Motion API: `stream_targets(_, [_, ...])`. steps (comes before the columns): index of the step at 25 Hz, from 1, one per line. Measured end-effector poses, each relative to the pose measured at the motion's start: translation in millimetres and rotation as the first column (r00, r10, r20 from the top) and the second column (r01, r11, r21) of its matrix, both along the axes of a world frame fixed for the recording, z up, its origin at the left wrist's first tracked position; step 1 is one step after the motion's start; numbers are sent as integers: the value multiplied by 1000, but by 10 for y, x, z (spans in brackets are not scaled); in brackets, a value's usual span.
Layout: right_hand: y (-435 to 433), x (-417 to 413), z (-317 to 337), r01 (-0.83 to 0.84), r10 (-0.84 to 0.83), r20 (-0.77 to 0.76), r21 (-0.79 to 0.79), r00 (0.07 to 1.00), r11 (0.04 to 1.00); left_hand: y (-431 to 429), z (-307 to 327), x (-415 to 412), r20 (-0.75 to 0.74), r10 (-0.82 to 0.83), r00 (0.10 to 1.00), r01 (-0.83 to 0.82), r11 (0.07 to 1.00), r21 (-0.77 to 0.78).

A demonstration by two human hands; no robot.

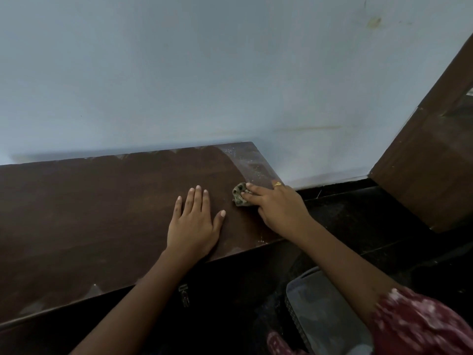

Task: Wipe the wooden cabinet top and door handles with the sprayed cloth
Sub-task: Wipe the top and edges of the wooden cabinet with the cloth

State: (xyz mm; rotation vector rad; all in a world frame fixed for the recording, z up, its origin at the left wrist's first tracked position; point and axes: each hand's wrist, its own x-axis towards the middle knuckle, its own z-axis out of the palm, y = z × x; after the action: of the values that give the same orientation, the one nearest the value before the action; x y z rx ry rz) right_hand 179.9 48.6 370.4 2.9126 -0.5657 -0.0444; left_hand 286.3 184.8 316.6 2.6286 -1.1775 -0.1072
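Right hand (277, 204) presses bunched cloth (239, 194) under curled fingers on cabinet top (102, 213), near its right end; left hand (195, 221) flat, fingers spread, empty, beside cloth; top-wiping underway; likely next: sweep dusty strip (249, 162) behind cloth; handles unseen.

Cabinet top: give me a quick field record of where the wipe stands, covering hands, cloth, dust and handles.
surface: wooden cabinet top, dark brown, set against a pale wall
left hand: flat, palm down on the top, fingers spread, holding nothing
right hand: pressing the cloth on the top near its right end
cloth: small, bunched, greenish
dust left: pale dusty patch at the far right corner
door handle: one on the front below, untouched
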Motion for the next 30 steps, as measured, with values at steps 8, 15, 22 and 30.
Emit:
stream_targets(8, [-572, 1314, -118, 40, -42, 54, 39, 998, 998, -5, -64, 3, 78, 11, 997, -6, 998, -64])
stream_targets(15, [-838, 1650, -222, 210, -208, 216, 15, 954, 978, -9, -74, 30, 84, -8, 996, 9, 1000, -17])
stream_targets(22, [-974, 1435, -215, 264, -288, 175, 149, 942, 953, -50, 143, 90, -11, -24, 1000, 25, 993, 113])
stream_targets(30, [-1030, 1007, -391, 136, -229, 261, 331, 938, 934, -1335, 429, 659, 74, -344, 936, 345, 939, 9])
